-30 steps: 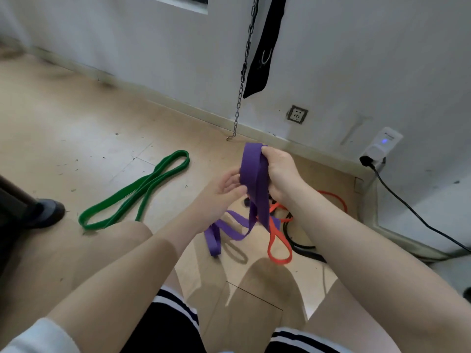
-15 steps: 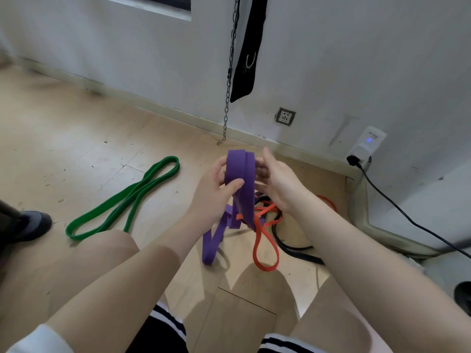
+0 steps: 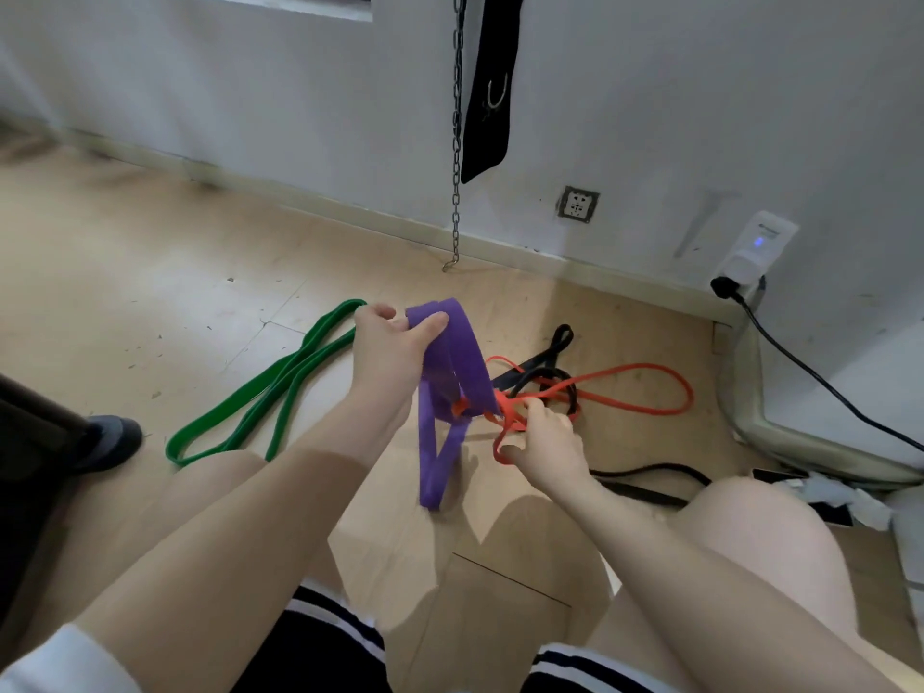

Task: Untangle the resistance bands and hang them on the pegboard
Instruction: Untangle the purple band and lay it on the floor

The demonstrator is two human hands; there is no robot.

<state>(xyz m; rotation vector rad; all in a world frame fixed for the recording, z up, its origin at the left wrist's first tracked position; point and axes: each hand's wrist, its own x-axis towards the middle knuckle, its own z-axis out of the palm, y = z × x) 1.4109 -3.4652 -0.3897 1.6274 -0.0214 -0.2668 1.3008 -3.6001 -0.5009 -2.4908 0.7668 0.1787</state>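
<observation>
Untangling step: left hand grips the purple band raised above the floor, right hand pinches the orange band at the crossing; next, slip orange clear.

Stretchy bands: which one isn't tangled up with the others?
The green band. It lies by itself on the floor, left of the left hand, while the purple band, orange band and black band cross together.

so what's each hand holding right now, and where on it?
Left hand grips the purple band at its folded top end. Right hand grips the orange band at its near loop, beside where it crosses the purple one.
</observation>
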